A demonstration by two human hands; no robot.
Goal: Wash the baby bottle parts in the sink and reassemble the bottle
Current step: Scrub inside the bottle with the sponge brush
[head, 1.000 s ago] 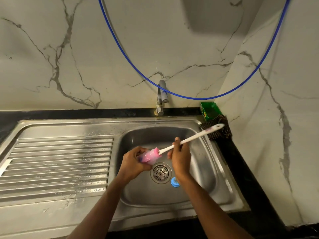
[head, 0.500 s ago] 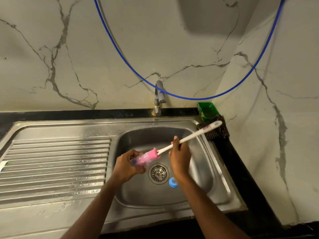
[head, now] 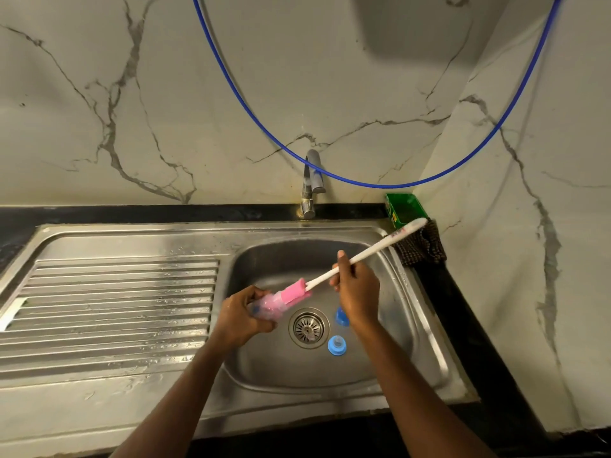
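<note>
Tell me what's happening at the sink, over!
Left hand grips bottle. Right hand holds brush, sponge end in bottle. Nipple ring, blue cap by drain.

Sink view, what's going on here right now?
A person is scrubbing a clear baby bottle over the sink. The left hand grips the bottle while the right hand holds the white-handled brush, its pink sponge head partly in the bottle's mouth. Two blue bottle parts lie in the basin beside the drain.
</note>
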